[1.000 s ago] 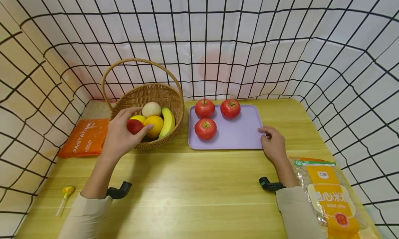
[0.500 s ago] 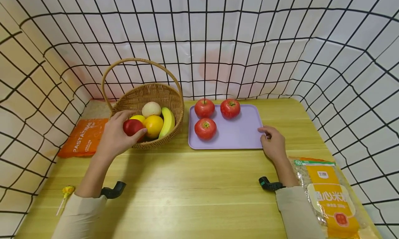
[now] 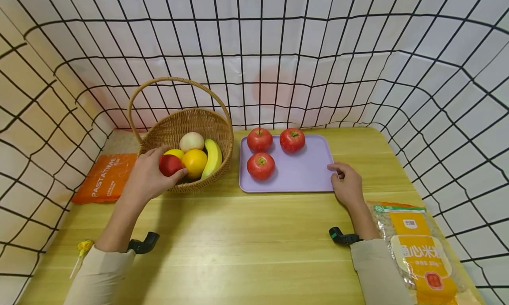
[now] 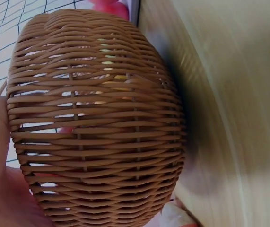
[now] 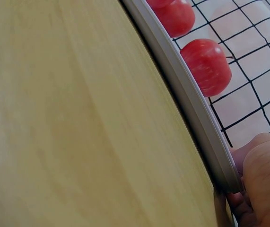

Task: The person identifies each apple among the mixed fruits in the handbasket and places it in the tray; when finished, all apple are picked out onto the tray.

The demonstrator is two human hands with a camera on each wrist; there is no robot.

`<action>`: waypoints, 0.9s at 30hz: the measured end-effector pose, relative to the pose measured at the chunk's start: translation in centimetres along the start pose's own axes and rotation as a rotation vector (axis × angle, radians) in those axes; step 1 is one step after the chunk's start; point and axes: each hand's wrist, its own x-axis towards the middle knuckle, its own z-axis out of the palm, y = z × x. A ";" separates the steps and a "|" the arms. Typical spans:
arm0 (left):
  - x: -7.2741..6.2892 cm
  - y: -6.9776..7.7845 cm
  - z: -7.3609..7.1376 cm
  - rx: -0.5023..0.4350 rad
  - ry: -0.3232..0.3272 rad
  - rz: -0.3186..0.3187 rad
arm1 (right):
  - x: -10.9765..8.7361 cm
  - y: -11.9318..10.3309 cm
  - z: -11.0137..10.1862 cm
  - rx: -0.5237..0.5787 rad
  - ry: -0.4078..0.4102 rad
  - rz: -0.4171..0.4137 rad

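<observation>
My left hand [image 3: 149, 172] reaches over the near left side of a wicker basket [image 3: 204, 119], thumb and fingers curled round a dark red round fruit [image 3: 170, 165]. Beside that fruit lie a yellow fruit [image 3: 175, 153], an orange [image 3: 195, 162], a pale round fruit [image 3: 191, 142] and a banana [image 3: 213, 157]. In the left wrist view the basket's woven wall [image 4: 97, 123] hides most of the contents. With thumb and fingers, my right hand [image 3: 347, 183] pinches the right edge of a lilac tray [image 3: 306, 172]. Three red apples [image 3: 260, 165] sit toward the tray's left and back.
An orange pasta bag [image 3: 107, 177] lies left of the basket. A lollipop [image 3: 82, 251] is at the near left, by the left sleeve. On the right, a yellow-labelled food bag [image 3: 417, 247] lies next to the right forearm. Black wire grid [image 3: 270, 66] encloses the table's back and sides.
My left hand has drawn back slightly left and toward me, and the dark red fruit has shifted a little with it, showing more between the fingers. My right hand keeps its place at the tray.
</observation>
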 end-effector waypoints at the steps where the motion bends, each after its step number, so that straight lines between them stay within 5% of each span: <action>1: 0.0 0.0 -0.1 0.011 -0.016 0.000 | 0.0 0.0 0.0 0.001 0.000 0.000; 10: 0.4 0.0 -0.2 0.053 -0.210 -0.016 | -0.2 0.0 0.2 0.010 -0.010 0.007; 27: 0.4 -0.1 -1.0 0.031 -0.192 0.068 | -0.1 -0.2 -0.1 0.005 -0.007 0.010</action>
